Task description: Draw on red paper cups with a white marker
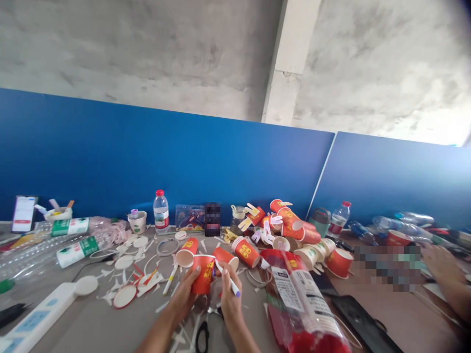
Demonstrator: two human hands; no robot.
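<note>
My left hand (185,290) is wrapped round a red paper cup (203,275) with yellow lettering, held upright over the table. A white marker (228,280) with a purple end is gripped in my right hand (231,296), its upper end close to the cup's rim. Behind this cup lie more red paper cups (187,251), tipped on their sides. Scissors (202,337) with black handles rest on the table below my hands. Another marker (170,279), white and yellow, lies left of the cup.
Paper scraps (142,255) litter the left side, beside a white power strip (40,314). On the right are a plastic bag of cups (305,304) and a heap of red cups (290,218). A water bottle (161,213) stands at the back. Another person's hand (441,264) shows far right.
</note>
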